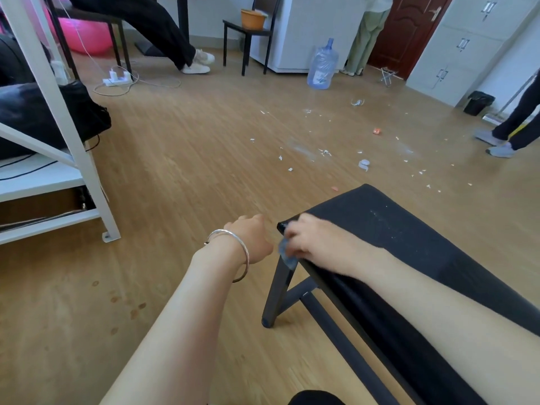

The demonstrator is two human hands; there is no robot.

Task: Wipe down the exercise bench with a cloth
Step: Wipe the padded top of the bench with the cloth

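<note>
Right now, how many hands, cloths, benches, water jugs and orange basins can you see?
Hands: 2 (left hand, right hand)
Cloth: 1
Bench: 1
Water jug: 1
Orange basin: 1
Total: 6

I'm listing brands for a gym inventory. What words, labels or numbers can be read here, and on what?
No text can be read.
Water jug: label low on its side, too blurred to read.
Cabinet door tags: too small to read.
Bench and cloth: no text visible.
</note>
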